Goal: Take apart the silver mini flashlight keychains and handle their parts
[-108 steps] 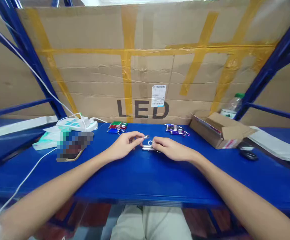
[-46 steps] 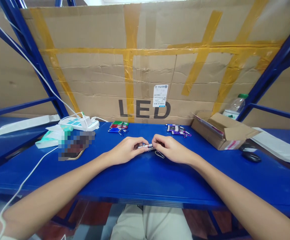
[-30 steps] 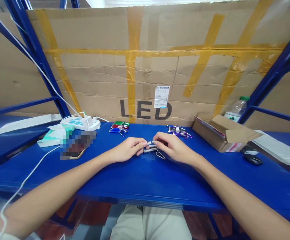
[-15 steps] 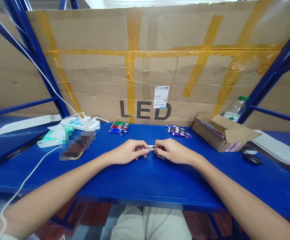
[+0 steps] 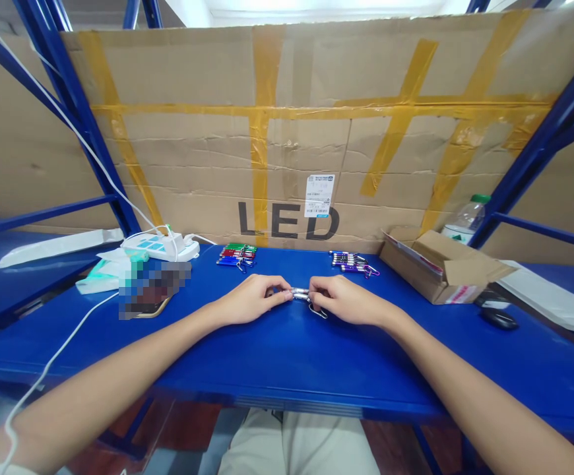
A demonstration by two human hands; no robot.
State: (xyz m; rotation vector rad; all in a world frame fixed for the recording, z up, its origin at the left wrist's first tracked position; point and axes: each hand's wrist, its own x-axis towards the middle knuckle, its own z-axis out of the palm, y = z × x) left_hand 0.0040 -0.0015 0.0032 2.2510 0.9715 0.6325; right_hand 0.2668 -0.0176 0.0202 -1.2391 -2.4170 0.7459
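Two slim silver tubes (image 5: 300, 294), which look like small keychain flashlights, lie side by side between my hands at the middle of the blue table. My left hand (image 5: 256, 298) pinches their left ends between thumb and fingers. At the right ends, my right hand (image 5: 335, 297) is closed on them, its fingers hiding part. A silver carabiner clip (image 5: 318, 312) hangs out below the right fingers. Beyond my left hand lies a stack of green, red and blue keychain flashlights (image 5: 236, 255). Dark and purple keychain flashlights (image 5: 351, 261) lie in a row beyond my right hand.
An open cardboard box (image 5: 445, 267) stands at the right, with a black mouse (image 5: 499, 318) beside it. At the left are a phone (image 5: 156, 297), a tissue pack (image 5: 103, 274) and a white power strip (image 5: 161, 246). A cardboard wall (image 5: 208, 158) closes off the back.
My hands have drawn slightly apart, so more of the silver tubes shows between them. The view has tilted up slightly. The coloured rows have not moved.
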